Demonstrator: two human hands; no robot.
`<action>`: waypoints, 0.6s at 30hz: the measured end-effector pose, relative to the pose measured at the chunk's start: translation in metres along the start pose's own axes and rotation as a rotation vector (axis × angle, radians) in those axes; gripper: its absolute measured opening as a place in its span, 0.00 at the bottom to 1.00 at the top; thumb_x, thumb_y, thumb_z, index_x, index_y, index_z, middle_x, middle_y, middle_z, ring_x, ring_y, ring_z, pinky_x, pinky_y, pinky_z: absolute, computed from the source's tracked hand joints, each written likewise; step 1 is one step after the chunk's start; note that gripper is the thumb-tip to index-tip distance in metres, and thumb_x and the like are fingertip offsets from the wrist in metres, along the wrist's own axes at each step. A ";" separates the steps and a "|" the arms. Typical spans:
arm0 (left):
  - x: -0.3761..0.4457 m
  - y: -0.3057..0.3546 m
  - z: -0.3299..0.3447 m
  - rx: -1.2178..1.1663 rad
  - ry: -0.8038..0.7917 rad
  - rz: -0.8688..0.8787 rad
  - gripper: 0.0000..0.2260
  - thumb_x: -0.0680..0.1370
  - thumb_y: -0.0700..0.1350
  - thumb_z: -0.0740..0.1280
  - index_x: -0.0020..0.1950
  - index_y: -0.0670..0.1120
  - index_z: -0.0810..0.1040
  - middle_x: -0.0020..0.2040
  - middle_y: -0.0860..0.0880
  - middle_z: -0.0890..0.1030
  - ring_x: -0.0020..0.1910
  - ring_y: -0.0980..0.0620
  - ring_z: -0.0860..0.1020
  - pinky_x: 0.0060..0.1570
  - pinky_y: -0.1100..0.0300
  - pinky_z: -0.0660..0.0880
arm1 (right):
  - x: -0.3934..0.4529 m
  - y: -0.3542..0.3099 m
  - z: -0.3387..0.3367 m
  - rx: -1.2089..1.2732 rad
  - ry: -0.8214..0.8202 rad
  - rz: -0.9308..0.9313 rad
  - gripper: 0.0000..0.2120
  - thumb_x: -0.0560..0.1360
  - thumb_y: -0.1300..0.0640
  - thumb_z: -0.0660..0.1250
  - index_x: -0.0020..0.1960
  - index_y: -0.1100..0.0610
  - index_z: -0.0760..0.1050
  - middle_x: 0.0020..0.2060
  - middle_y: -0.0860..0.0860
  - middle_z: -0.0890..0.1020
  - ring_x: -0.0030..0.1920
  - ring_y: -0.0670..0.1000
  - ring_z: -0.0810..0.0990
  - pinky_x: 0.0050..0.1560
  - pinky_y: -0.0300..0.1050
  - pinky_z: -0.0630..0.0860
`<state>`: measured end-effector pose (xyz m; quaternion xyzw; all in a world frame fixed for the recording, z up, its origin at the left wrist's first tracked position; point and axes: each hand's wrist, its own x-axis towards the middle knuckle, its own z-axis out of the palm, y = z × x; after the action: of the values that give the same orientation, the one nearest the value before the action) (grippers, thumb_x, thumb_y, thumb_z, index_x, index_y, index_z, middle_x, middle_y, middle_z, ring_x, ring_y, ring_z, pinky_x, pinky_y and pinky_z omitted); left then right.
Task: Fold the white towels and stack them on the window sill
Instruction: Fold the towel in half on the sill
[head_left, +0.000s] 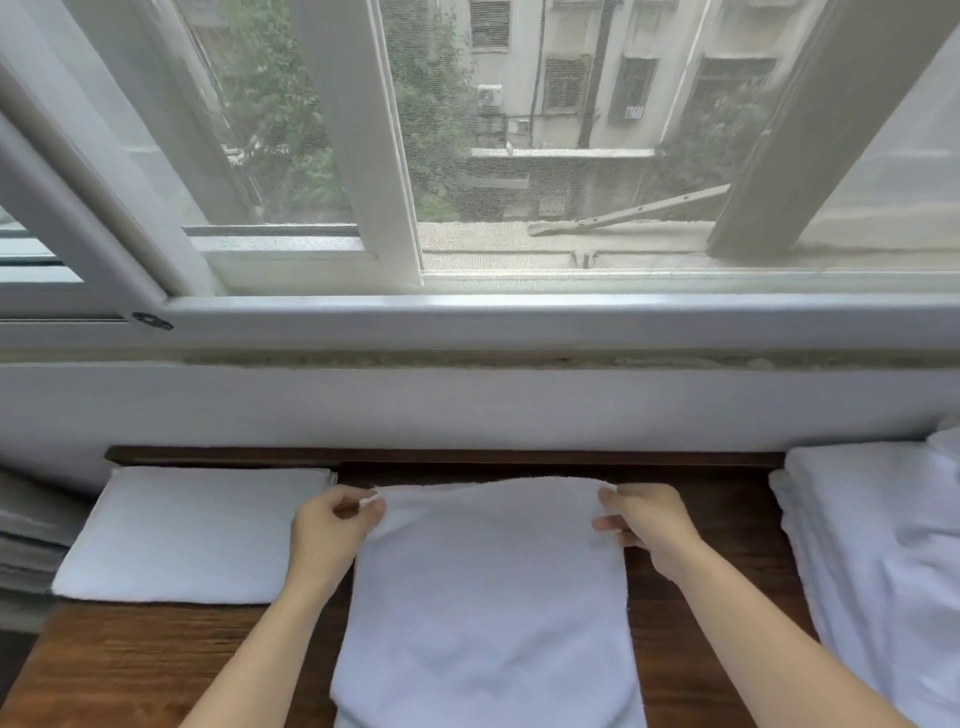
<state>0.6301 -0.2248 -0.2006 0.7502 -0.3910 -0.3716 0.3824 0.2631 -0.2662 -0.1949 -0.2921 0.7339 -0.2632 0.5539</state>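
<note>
A white towel (488, 587) lies lengthwise on the dark wooden table (156, 660), its near end running off the bottom edge of the view. The left hand (332, 525) pinches the towel's far left corner, and the right hand (644, 525) pinches the far right corner, thumb under the edge. To the left, a folded towel (187, 535) rests flat on the table. At the right lies a pile of white towels (878, 545). Beyond the table's far edge, a white wall rises to the window sill (519, 322).
</note>
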 end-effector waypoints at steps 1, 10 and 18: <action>-0.002 0.004 -0.007 -0.001 -0.014 0.029 0.05 0.74 0.40 0.78 0.44 0.49 0.85 0.40 0.53 0.86 0.43 0.57 0.83 0.44 0.63 0.75 | -0.005 -0.001 -0.003 -0.002 0.003 -0.026 0.17 0.80 0.60 0.72 0.67 0.63 0.78 0.50 0.55 0.86 0.45 0.53 0.89 0.43 0.49 0.83; -0.039 0.057 -0.065 -0.163 -0.170 0.173 0.05 0.73 0.31 0.77 0.42 0.35 0.82 0.35 0.48 0.83 0.33 0.50 0.80 0.31 0.58 0.80 | -0.095 -0.025 -0.048 -0.005 0.002 -0.354 0.05 0.79 0.62 0.73 0.50 0.64 0.86 0.38 0.57 0.89 0.43 0.56 0.89 0.31 0.42 0.76; -0.085 0.122 -0.119 -0.274 -0.159 0.360 0.08 0.73 0.31 0.76 0.41 0.36 0.78 0.34 0.48 0.83 0.33 0.51 0.81 0.32 0.55 0.83 | -0.186 -0.058 -0.074 0.127 0.019 -0.648 0.04 0.76 0.65 0.75 0.50 0.63 0.86 0.42 0.59 0.89 0.46 0.58 0.90 0.31 0.40 0.80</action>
<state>0.6597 -0.1662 -0.0224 0.5781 -0.4932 -0.4049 0.5086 0.2398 -0.1678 -0.0125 -0.4727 0.5903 -0.4735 0.4516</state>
